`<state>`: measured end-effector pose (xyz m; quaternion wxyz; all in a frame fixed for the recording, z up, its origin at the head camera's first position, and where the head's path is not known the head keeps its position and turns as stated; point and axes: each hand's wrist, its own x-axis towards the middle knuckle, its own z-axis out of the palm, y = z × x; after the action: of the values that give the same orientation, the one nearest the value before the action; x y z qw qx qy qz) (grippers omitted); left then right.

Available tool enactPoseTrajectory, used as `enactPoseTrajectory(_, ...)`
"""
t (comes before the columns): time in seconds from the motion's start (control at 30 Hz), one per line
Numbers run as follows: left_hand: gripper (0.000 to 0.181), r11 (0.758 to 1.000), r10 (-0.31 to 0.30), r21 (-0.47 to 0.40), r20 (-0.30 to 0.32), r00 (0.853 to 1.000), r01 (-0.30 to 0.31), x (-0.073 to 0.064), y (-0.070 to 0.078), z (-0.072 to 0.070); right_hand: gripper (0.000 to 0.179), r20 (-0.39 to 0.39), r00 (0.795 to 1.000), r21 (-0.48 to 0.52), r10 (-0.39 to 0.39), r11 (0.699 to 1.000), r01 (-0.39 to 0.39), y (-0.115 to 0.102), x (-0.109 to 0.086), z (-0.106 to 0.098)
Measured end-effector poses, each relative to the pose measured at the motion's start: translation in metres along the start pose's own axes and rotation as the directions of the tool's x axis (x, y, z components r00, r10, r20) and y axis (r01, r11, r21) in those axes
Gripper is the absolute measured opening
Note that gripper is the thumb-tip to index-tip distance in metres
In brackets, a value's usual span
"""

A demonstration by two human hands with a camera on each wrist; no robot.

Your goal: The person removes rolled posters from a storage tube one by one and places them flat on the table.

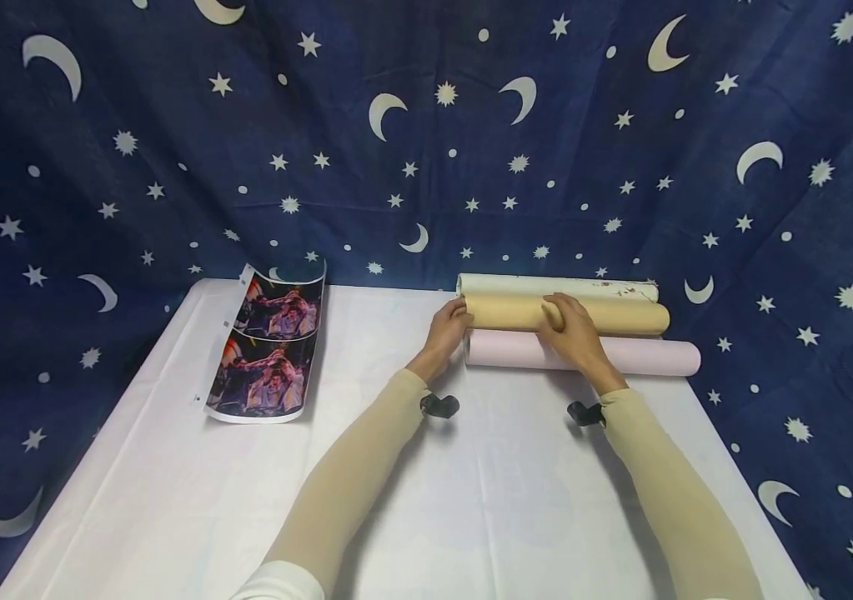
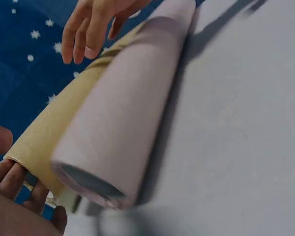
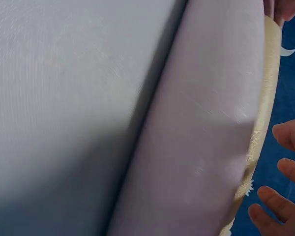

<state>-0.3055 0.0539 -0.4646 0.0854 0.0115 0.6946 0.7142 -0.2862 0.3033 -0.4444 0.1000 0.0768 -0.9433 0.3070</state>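
Three rolls that look like wallpaper lie side by side at the back right of the table: a white one with a reddish print [image 1: 621,289], a yellow one [image 1: 501,312] in the middle and a pale pink one [image 1: 644,357] in front. My left hand [image 1: 447,332] grips the yellow roll's left end; in the left wrist view its fingers [image 2: 12,181] reach into the open end with the thumb outside. Above the yellow roll hovers my right hand [image 1: 574,333], its fingers [image 3: 280,204] loosely spread and apart from the roll in the right wrist view.
A curled printed sheet [image 1: 268,375] with two copies of a colourful picture lies at the back left. The table wears a white cover [image 1: 171,500]. A dark blue cloth with moons and stars [image 1: 426,125] hangs behind it and along the sides.
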Motion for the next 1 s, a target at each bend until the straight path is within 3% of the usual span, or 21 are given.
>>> enactPoseTrajectory(0.2,0.047,0.998,0.056,0.002,0.005,0.998,-0.056,-0.007,0.021,0.008,0.060,-0.008,0.998,-0.051,-0.059,0.997,0.059,0.000,0.001,-0.010)
enactPoseTrajectory(0.4,0.047,0.993,0.114,0.020,0.011,0.993,-0.115,-0.016,0.035,0.016,0.075,0.057,0.994,-0.184,-0.092,0.978,0.101,0.003,0.005,-0.021)
enactPoseTrajectory(0.63,0.043,0.984,0.177,-0.033,0.008,0.984,-0.177,-0.021,0.040,0.021,0.087,0.134,0.987,-0.277,-0.093,0.952,0.127,0.014,0.015,-0.034)
enactPoseTrajectory(0.83,0.038,0.979,0.202,0.014,0.006,0.979,-0.202,-0.025,0.041,0.023,0.086,0.163,0.978,-0.318,-0.128,0.932,0.175,0.026,0.018,-0.036)
enactPoseTrajectory(1.0,0.036,0.966,0.245,0.075,0.016,0.969,-0.246,-0.028,0.045,0.018,0.085,0.138,0.975,-0.356,-0.177,0.909,0.215,0.021,0.016,-0.038)
